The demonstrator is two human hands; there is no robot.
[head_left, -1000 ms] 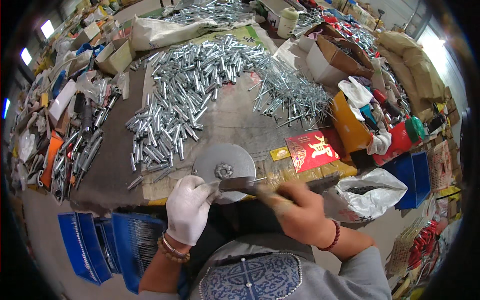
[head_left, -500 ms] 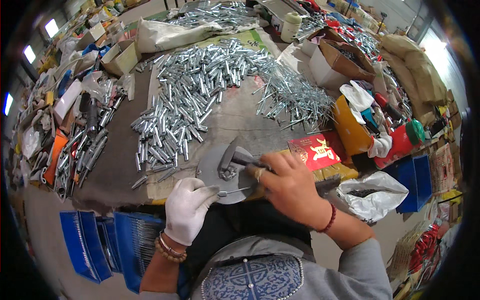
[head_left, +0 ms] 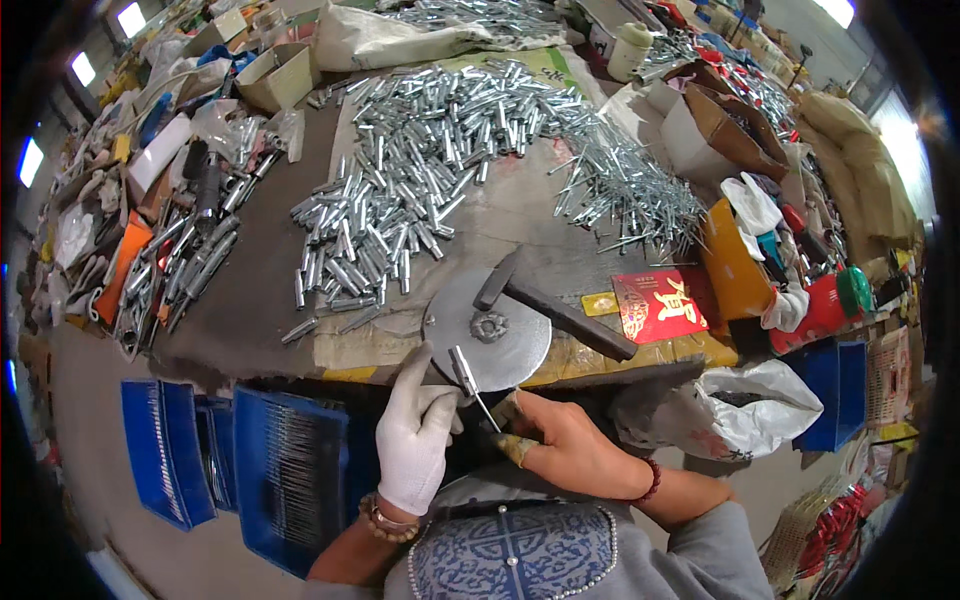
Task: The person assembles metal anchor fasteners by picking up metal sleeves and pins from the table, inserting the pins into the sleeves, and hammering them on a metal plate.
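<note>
Lower centre of frame: your bare right hand (head_left: 575, 450), free of the dark long-handled hammer (head_left: 568, 318) now resting on the round grey metal disc (head_left: 520, 348), pinches a slim silver sleeved rod (head_left: 465, 371), white-gloved left hand (head_left: 415, 450) half-spread beside it, contact unclear, striking apparently paused.

Right of the middle of the frame, a flat red packet (head_left: 640, 318) on the table (head_left: 510, 215) has one big, pale yellow written sign on it, standing out clearly against the red. Near the top middle, a green strip (head_left: 553, 60) has dark marks on it, but they are too small and squished to read. At the lower right, the white sack (head_left: 755, 408) has faint reddish print, too crumpled to make out.
</note>
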